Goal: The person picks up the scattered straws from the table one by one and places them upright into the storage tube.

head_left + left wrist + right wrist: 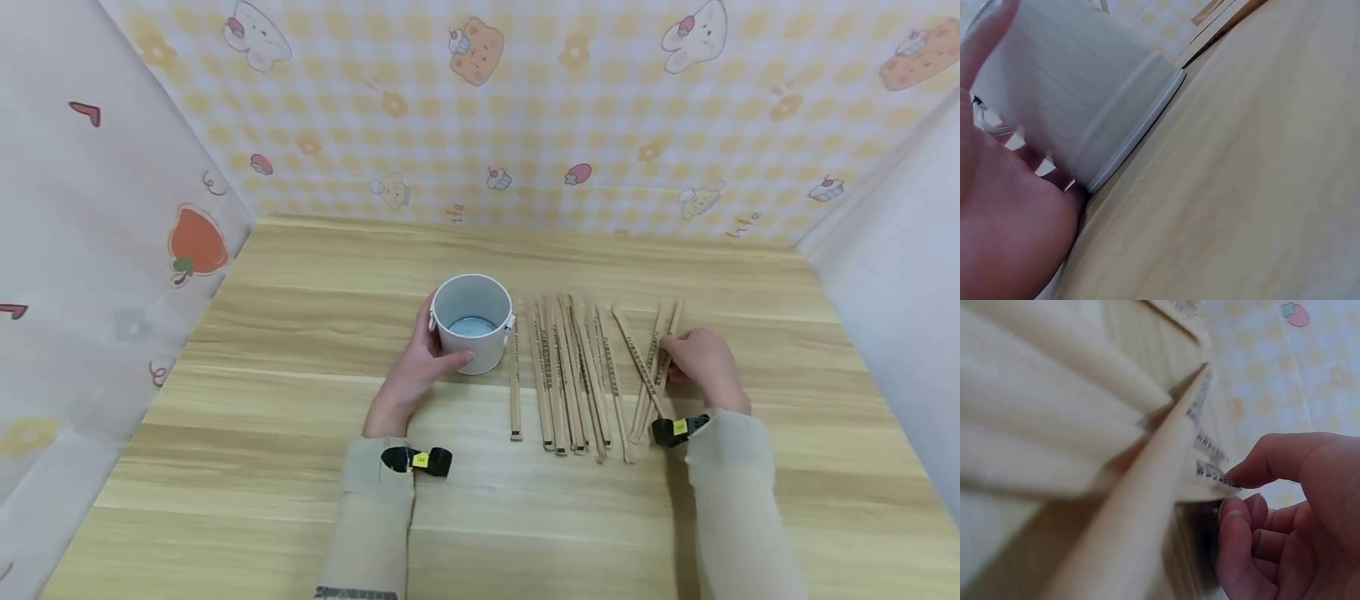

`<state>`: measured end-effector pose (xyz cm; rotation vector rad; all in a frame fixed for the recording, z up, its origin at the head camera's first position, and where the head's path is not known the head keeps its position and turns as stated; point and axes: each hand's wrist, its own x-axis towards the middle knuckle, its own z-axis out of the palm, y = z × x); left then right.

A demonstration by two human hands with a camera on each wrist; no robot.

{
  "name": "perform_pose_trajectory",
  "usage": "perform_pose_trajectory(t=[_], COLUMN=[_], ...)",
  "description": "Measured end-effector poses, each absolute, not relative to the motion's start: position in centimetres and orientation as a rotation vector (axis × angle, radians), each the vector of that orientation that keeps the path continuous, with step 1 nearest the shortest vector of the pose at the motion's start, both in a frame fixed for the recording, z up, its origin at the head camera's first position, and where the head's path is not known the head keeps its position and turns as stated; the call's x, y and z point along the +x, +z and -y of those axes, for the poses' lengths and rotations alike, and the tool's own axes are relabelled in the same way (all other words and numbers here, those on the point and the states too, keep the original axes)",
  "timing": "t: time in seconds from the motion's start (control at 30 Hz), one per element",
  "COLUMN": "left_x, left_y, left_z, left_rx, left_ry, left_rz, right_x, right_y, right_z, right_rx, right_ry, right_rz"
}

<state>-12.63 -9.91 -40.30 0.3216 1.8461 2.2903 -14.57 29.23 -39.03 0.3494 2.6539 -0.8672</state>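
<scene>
A small white bucket [472, 354] with side handle lugs stands upright on the wooden table. My left hand [422, 367] grips it from the left, thumb across its front and fingers round the far side. In the left wrist view, the bucket's wall [1079, 94] rises beside the palm [1016, 219]. To the right, my right hand [703, 364] pinches a thin wooden stick [672, 321] with dark lettering between thumb and forefinger [1272, 456]. Another stick [633, 354] lies slanted close to that hand, large and blurred in the right wrist view [1141, 487].
Several similar wooden sticks [558, 375] lie side by side between bucket and right hand, some overlapping. A patterned cloth [525, 108] hangs along the table's back edge, with pale sheets at both sides. Black cameras [438, 462] are strapped to the wrists.
</scene>
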Motion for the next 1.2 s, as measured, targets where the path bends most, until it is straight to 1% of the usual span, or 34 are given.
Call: perform_pose_trajectory(t=[0.17,0.33,0.6,0.7,0.8,1.0,1.2], left_x=[-13.1,-13.0,-12.9,-13.0,-13.0,-12.8,-12.8], left_y=[-40.6,-40.5,-40.7,-40.7,-40.7,-40.5,-40.5], left_z=[9.9,10.2,10.3,10.2,10.0,10.0,10.2], left_rx=[0.366,0.358,0.373,0.369,0.356,0.314,0.321], left_ry=[2.289,2.271,2.257,2.251,2.231,2.202,2.195], left_rz=[-1.843,-1.859,-1.882,-1.888,-1.891,-1.897,-1.909], right_x=[-14.4,-14.0,-14.0,-14.1,-14.1,-14.3,-14.1], right_y=[-39.6,-40.0,-38.9,-38.1,-37.1,-34.6,-31.5], right_z=[-28.9,-28.7,-28.3,-27.5,-26.8,-25.5,-23.0], right_rx=[0.402,0.481,0.653,0.67,0.652,0.523,0.347], right_ry=[-0.904,-1.075,-1.301,-1.425,-1.479,-1.544,-1.943], right_rz=[-2.737,-2.718,-2.829,-2.917,-3.034,-3.27,-3.239])
